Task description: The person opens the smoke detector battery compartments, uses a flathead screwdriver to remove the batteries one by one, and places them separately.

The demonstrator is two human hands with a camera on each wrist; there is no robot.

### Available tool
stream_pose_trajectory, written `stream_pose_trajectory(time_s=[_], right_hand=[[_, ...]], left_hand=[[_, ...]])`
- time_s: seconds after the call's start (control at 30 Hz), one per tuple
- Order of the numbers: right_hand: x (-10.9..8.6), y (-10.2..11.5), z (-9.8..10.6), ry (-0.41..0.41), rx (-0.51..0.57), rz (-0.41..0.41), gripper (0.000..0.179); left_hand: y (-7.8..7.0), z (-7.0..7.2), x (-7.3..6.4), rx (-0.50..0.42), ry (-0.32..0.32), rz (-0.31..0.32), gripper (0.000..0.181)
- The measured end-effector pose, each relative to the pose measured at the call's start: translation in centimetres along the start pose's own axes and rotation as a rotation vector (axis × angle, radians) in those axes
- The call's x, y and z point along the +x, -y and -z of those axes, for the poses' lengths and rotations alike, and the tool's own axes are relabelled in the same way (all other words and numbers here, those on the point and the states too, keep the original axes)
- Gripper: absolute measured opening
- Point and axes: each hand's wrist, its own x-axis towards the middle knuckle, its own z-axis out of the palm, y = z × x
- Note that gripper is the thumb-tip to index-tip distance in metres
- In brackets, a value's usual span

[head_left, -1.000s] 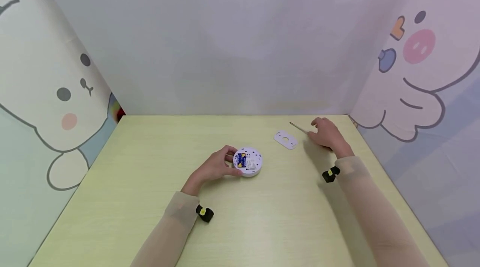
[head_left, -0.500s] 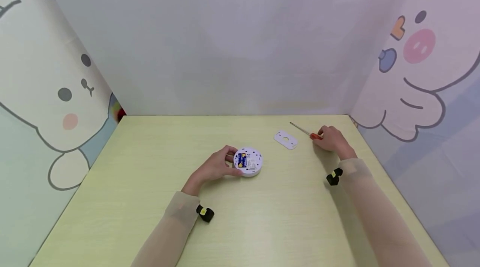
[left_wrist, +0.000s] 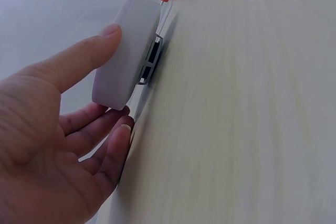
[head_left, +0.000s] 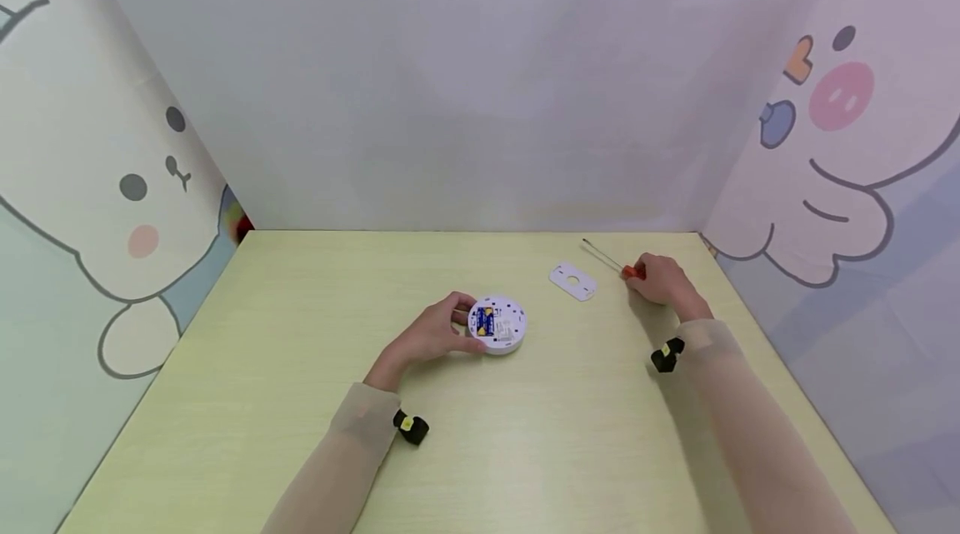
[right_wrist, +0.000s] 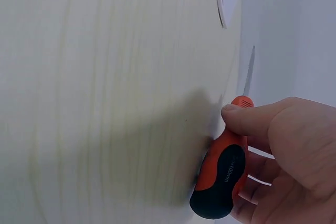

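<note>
My left hand (head_left: 431, 330) holds a round white smoke alarm (head_left: 506, 338) at its left edge, thumb on the near side and fingers on the far side. Blue and yellow batteries (head_left: 485, 321) and a printed label show on its upward face. In the left wrist view, the alarm (left_wrist: 123, 51) sits close over the table, with a dark-slotted part on its underside. At the right, my right hand (head_left: 660, 277) grips a screwdriver (right_wrist: 223, 166) by its orange and black handle. The thumb lies along the handle near the shaft, which points to the back left.
Between the hands, further back, a flat white mounting plate (head_left: 564, 284) with a round centre hole lies on the pale wood table (head_left: 517, 442). A plain light curtain (head_left: 480, 101) hangs behind the table's back edge, and cartoon-printed curtains stand at both sides.
My right hand has come back and down from over the screwdriver and now grips its handle; the screwdriver's tip has risen slightly. My left hand and the smoke alarm stay in place.
</note>
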Motion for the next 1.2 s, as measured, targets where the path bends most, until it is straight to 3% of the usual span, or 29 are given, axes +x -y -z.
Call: stream_pose_trajectory(time_s=[0.3,0.57,0.77,1.2], right_hand=[[-0.8,3.6,1.5,-0.085,0.074,0.067,0.031],[-2.2,7.6,2.6,-0.088,0.155,0.161,0.03],[-3.1,9.7,2.3,-0.094,0.193,0.23,0.028],[-4.5,12.4,1.2,-0.088,0.273,0.269,0.028]], left_hand=[[0.0,0.1,-0.2,0.004,-0.004,0.01,0.077],[0.1,0.0,-0.1,0.001,-0.001,-0.01,0.077],[0.1,0.0,-0.1,0.005,0.006,-0.017,0.076],[0.0,0.0,0.0,0.0,0.002,-0.009,0.075]])
